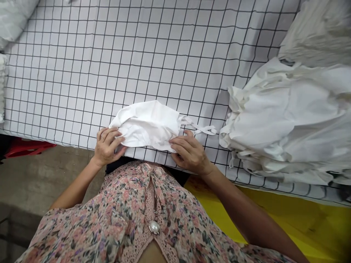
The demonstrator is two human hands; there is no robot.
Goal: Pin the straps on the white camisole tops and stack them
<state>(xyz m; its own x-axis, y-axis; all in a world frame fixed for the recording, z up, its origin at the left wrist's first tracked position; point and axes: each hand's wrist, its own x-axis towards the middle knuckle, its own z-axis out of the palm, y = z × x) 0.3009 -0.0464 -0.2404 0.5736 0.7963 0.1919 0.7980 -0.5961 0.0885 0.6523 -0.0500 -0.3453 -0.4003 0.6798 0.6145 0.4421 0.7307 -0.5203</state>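
A white cloth face mask point(153, 124) with thin straps point(201, 128) lies near the table's front edge, its top rising to a blunt peak. At its left end, my left hand point(108, 146) is closed on the cloth edge, fingers on top and thumb at the near side. My right hand point(190, 151) pinches the lower right corner of the mask, just below where the straps come out. The straps trail to the right over the tablecloth. The thumb tips are partly hidden by the fingers and the fabric.
A big heap of white cloth pieces point(296, 120) covers the table's right side, with more bundled fabric point(318, 34) behind it. White plastic-wrapped stuff point(15, 20) sits at the far left corner. The table has a white grid-patterned cloth point(153, 54). Something yellow point(274, 219) lies below its edge.
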